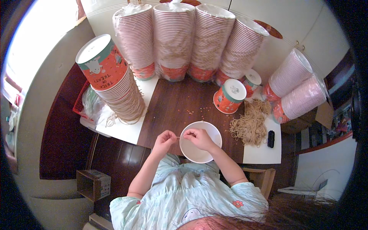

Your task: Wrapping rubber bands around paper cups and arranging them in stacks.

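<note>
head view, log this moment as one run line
left hand: pinching thin strand | right hand: pinching same strand over open bucket | tan twine heap: right of bucket | upturned orange bucket: farther back

Bright window (pixel 36 32) at left, pale cabinet doors (pixel 295 23) behind, dark floor (pixel 131 155) below.

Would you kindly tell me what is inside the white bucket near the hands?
Inside the white bucket, only its pale inner surface shows. The right hand covers part of the interior, which cannot be seen.
</note>
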Action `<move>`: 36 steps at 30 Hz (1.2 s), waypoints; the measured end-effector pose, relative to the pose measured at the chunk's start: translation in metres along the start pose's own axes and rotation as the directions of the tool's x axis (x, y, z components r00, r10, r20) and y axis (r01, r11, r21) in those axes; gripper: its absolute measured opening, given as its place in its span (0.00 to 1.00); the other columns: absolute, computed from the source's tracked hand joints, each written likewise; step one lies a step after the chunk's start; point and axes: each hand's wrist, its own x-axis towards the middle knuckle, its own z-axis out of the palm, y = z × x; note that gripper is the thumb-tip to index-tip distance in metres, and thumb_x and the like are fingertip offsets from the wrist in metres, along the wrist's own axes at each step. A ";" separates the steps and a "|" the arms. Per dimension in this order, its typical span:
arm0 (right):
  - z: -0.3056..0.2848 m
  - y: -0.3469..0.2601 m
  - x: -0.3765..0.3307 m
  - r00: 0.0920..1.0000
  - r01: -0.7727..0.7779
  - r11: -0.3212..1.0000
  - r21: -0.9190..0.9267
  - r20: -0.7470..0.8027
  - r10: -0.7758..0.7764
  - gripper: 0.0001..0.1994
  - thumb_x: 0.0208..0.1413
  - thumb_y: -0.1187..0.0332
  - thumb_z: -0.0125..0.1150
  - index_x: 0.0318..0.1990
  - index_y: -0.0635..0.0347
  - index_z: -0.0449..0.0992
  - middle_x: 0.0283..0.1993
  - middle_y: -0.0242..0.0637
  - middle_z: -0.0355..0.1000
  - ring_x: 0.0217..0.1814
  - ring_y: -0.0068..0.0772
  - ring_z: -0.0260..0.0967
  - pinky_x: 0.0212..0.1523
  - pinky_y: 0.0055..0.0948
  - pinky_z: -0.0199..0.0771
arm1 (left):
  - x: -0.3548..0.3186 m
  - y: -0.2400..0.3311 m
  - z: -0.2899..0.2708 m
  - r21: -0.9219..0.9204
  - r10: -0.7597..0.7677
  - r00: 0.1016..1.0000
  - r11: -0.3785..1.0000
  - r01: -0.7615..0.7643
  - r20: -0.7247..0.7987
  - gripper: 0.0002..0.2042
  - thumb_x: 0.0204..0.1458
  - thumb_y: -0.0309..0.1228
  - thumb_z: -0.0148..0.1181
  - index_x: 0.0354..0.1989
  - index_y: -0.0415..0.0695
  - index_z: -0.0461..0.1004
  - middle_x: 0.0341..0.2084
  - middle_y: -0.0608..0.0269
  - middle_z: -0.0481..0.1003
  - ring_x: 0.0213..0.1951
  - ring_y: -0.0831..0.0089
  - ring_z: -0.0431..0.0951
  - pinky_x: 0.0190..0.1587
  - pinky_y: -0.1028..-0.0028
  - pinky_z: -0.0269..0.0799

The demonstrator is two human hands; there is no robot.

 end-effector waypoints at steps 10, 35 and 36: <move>-0.002 -0.014 -0.004 0.999 -0.013 0.996 0.083 0.033 0.010 0.05 0.48 0.73 0.55 0.30 0.65 0.73 0.27 0.31 0.71 0.29 0.17 0.65 0.31 0.19 0.67 | -0.003 0.020 0.015 0.172 -0.026 0.994 0.985 0.007 0.105 0.04 0.45 0.23 0.52 0.29 0.36 0.68 0.21 0.68 0.70 0.25 0.85 0.68 0.28 0.83 0.64; -0.002 -0.014 -0.003 0.999 0.044 0.996 0.078 0.008 -0.044 0.03 0.51 0.73 0.48 0.29 0.62 0.67 0.21 0.30 0.67 0.25 0.18 0.64 0.26 0.19 0.63 | -0.003 0.008 0.024 0.431 0.169 0.980 0.896 -0.107 -0.108 0.05 0.48 0.26 0.54 0.27 0.37 0.70 0.16 0.71 0.68 0.20 0.86 0.64 0.20 0.84 0.60; -0.002 -0.013 -0.003 0.999 0.044 0.996 0.078 0.007 -0.044 0.03 0.51 0.73 0.48 0.29 0.62 0.67 0.21 0.30 0.67 0.25 0.18 0.64 0.26 0.19 0.63 | -0.003 0.006 0.023 0.409 0.167 0.980 0.906 -0.110 -0.106 0.05 0.48 0.26 0.54 0.27 0.37 0.70 0.16 0.70 0.68 0.20 0.86 0.64 0.20 0.84 0.60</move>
